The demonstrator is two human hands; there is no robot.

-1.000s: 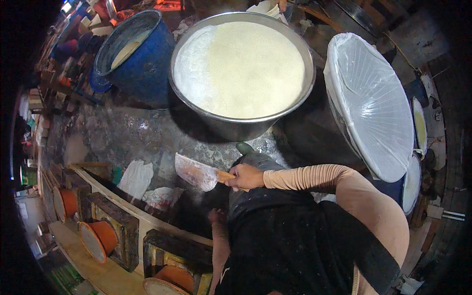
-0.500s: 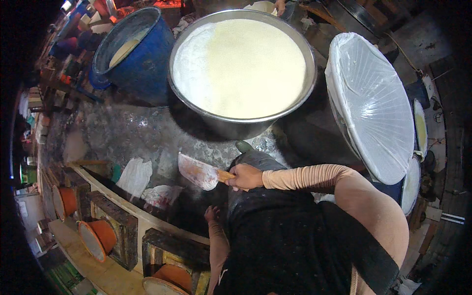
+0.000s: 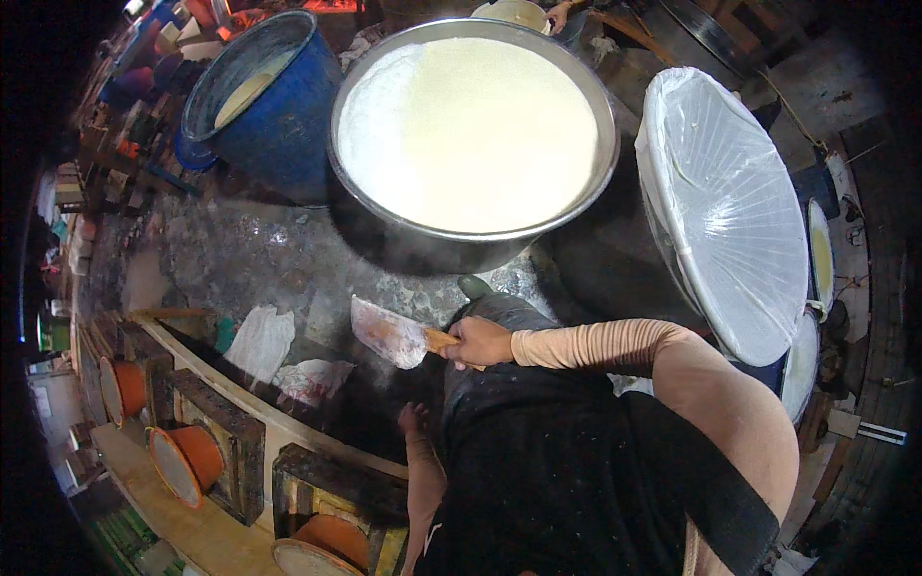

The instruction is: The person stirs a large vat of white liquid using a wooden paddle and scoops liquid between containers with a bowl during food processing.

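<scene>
My right hand (image 3: pixel 482 343) is closed round the wooden handle of a broad flat-bladed tool (image 3: pixel 388 332), shaped like a cleaver. Its blade points left, above the floor, and carries whitish residue. Low beside my dark clothing hangs my left hand (image 3: pixel 413 419), in shadow, its fingers seemingly apart with nothing visible in them. In front of me stands a large round metal vat (image 3: pixel 471 233). Pale yellow liquid (image 3: pixel 495 134) fills it nearly to the rim, with white foam (image 3: pixel 373 134) along the left side. Neither hand touches the vat.
A blue barrel (image 3: pixel 279 144) with pale contents stands left of the vat. To the right tilts a cloth-covered round container (image 3: pixel 730 221). Orange bowls (image 3: pixel 187 466) line a ledge at lower left, near white cloths (image 3: pixel 261 344). Another person's hand (image 3: pixel 557 16) is behind the vat.
The other person's hand and the pale container beside it have shifted slightly behind the vat. My right hand keeps its hold on the tool, almost still.
</scene>
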